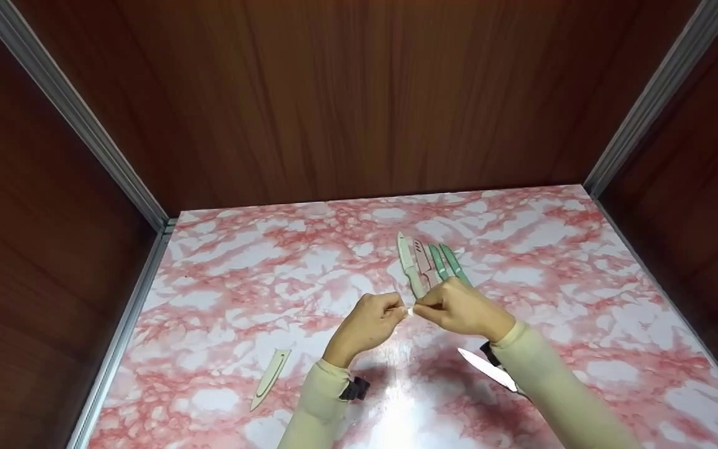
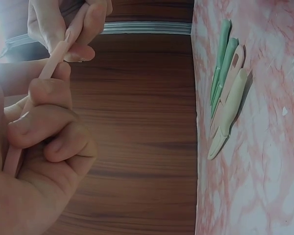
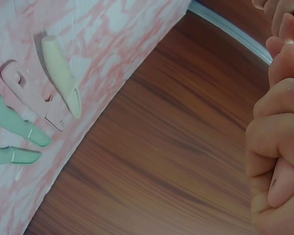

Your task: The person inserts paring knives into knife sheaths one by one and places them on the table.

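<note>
In front of me my two hands meet, thumbs close together. My left hand (image 1: 365, 324) grips a slim pink knife sheath (image 2: 51, 63), its fingers curled along the length. The right hand (image 1: 462, 308) is wrapped around a pink knife handle (image 3: 284, 183), whose rounded end shows below the fingers. Sheath and handle line up end to end, and a small pale piece shows between the fingertips in the head view. Fingers hide most of both parts, so how far the blade sits inside cannot be seen.
Beyond the hands lie a cream knife (image 1: 410, 265), a pink sheathed knife (image 1: 422, 259) and two green knives (image 1: 439, 260), side by side. A bare-bladed knife (image 1: 488, 369) lies under the right forearm. At left is a cream sheath (image 1: 270, 377). Wooden walls (image 1: 359, 100) enclose the marbled table (image 1: 222, 312).
</note>
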Demonstrator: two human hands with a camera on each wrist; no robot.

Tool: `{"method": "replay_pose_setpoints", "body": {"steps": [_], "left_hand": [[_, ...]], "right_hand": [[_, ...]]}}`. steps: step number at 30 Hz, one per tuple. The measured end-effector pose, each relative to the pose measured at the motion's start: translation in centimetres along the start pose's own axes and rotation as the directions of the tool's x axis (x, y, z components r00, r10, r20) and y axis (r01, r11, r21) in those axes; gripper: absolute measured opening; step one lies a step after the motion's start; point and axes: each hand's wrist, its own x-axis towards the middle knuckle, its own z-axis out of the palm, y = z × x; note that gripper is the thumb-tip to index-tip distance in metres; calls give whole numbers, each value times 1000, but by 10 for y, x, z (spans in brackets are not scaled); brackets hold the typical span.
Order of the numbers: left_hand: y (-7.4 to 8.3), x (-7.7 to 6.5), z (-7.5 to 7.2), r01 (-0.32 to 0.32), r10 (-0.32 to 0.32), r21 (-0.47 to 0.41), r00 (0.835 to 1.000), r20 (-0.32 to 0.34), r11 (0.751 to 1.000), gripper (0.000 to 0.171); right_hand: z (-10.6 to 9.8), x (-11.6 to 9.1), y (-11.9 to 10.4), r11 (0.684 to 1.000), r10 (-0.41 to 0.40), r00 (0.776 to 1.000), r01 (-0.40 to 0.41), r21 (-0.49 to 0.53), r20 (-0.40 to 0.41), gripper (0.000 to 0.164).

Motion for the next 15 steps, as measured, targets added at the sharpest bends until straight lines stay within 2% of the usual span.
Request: {"method": "replay_pose_setpoints", "body": {"steps": [15], "left_hand": [[1, 3, 3, -5, 5, 17, 1000, 4, 1000, 20]], "right_hand": [[-1, -1, 1, 1000, -11, 1000, 11, -5, 6, 44]]}}
